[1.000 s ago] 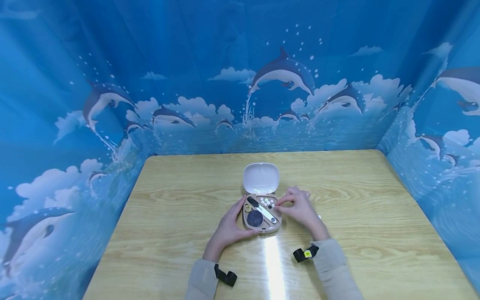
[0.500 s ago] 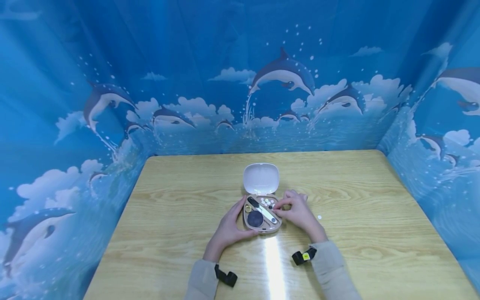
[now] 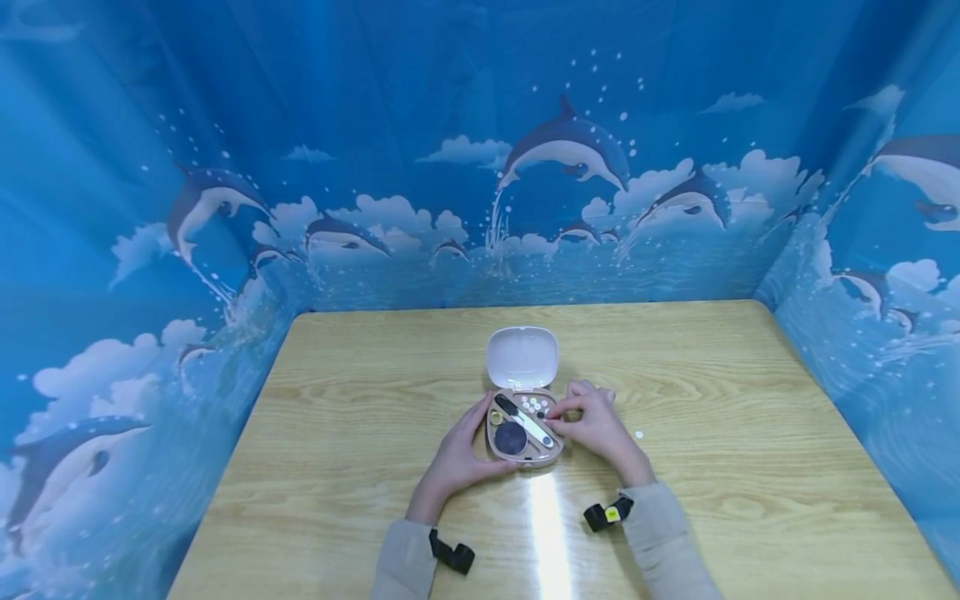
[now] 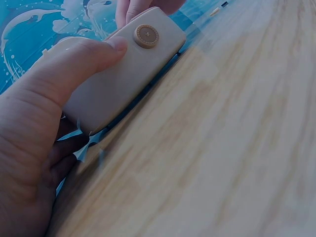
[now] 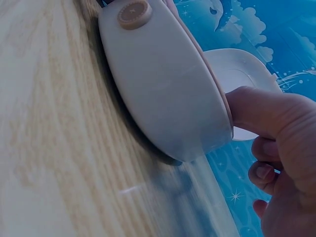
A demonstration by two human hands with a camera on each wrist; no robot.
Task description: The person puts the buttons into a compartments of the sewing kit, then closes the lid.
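A small beige sewing box [image 3: 542,459] stands on the table with its white lid [image 3: 522,358] raised at the back. My left hand [image 3: 459,454] grips the box from the left, thumb along its front wall beside a button-shaped clasp [image 4: 147,36]. Inside lie white-handled, dark-tipped thread snips [image 3: 532,428], a dark round piece [image 3: 511,437], a small gold ring [image 3: 496,417] and several white buttons [image 3: 535,404]. My right hand [image 3: 596,421] has its thumb and index finger together at the button compartment; I cannot tell whether a button is between them. Its other fingers are curled.
A single small white disc [image 3: 639,434] lies on the wooden table [image 3: 360,383] right of my right hand. Blue dolphin-printed curtains [image 3: 480,192] stand behind the table and at both sides. Both wrists wear black cameras [image 3: 452,552].
My right hand has shifted slightly left and towards me over the button compartment, so the white disc beside it shows fully. The left hand and box have stayed put.
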